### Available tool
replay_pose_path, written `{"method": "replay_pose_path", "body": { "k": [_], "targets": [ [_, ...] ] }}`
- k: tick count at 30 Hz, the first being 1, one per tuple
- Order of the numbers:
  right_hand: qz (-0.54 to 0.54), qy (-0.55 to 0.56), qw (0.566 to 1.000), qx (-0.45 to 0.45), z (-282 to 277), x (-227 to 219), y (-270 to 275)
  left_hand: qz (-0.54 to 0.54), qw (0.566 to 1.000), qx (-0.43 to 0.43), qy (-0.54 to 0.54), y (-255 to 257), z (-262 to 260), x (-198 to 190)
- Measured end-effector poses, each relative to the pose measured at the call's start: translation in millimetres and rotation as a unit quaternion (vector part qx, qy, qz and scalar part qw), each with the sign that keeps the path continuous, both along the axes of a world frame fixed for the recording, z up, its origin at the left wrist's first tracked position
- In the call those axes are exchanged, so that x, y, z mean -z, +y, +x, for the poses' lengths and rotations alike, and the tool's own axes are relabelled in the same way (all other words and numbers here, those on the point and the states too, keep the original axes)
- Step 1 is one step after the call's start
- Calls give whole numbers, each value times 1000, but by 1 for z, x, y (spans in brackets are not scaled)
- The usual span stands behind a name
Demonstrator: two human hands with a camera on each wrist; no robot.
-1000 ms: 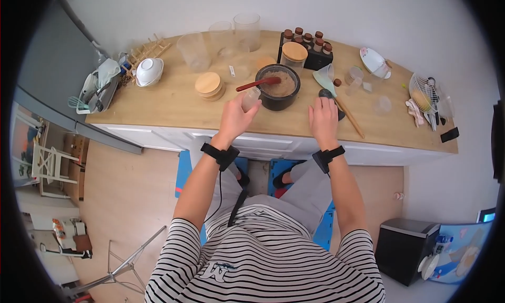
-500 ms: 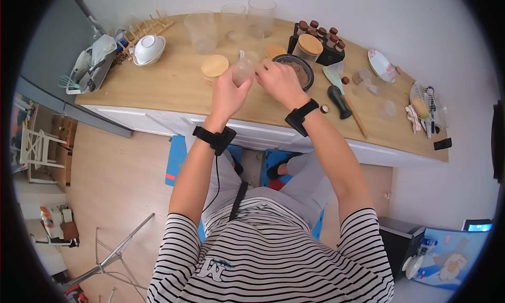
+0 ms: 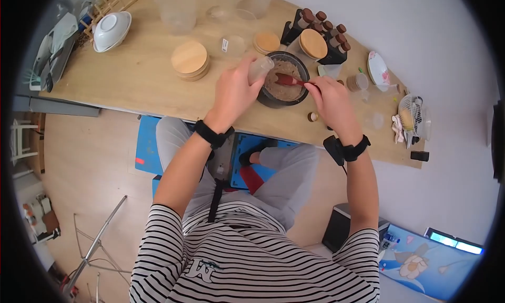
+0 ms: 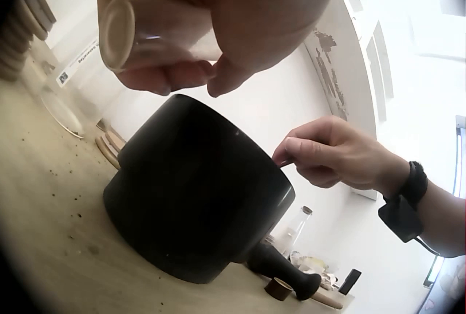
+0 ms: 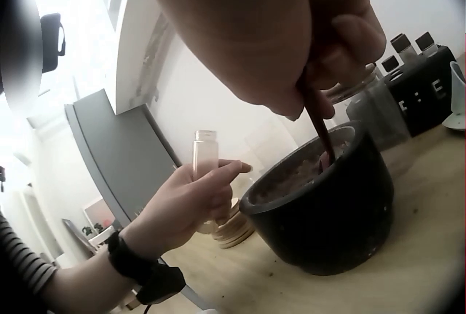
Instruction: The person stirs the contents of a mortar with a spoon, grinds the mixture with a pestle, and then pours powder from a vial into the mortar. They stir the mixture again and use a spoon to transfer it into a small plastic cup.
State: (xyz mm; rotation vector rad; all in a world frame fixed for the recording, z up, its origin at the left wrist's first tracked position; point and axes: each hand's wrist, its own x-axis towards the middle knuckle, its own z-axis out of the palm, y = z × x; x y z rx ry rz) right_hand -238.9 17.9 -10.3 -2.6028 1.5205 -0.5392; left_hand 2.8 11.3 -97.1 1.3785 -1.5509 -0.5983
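A black mortar (image 3: pixel 273 98) on the wooden counter holds brown powder (image 3: pixel 288 92). My left hand (image 3: pixel 233 92) grips a small clear glass bottle (image 3: pixel 261 67) at the mortar's left side. In the right wrist view the bottle (image 5: pixel 205 151) stands upright, uncapped, its mouth facing up. With thumb and fingers my right hand (image 3: pixel 334 102) pinches the handle of a red spatula (image 3: pixel 286 80), whose head lies in the powder. A small brown cap (image 3: pixel 312 116) lies just right of the mortar. The black pestle (image 4: pixel 290 272) rests on the counter beyond it in the left wrist view.
Behind the mortar stand a wooden-lidded jar (image 3: pixel 313 45) and a black rack (image 3: pixel 336 53) of cork-topped bottles. Another wooden-lidded jar (image 3: pixel 190 60) is to the left. A flowered bowl (image 3: pixel 377 67) and wire basket (image 3: pixel 414 111) sit at the right.
My right hand has left the pestle, reached across to the bottle and mortar, and now holds the red spatula in the powder. My left hand has brought the bottle closer to the mortar.
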Motion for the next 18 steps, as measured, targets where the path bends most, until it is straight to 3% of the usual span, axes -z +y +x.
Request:
{"method": "replay_pose_path", "body": {
  "k": [5,10,13,18],
  "targets": [
    [71,29,996,37,9,-14,-5,102,994,27,35,0,-4,2],
    [70,53,996,15,3,-5,-8,77,997,26,-12,-3,-6,-3],
    [47,62,997,-14,5,-4,-1,32,998,29,-42,-3,-6,3],
    [-67,41,997,25,10,-5,9,41,999,10,-19,-2,-8,5]
  ]
}}
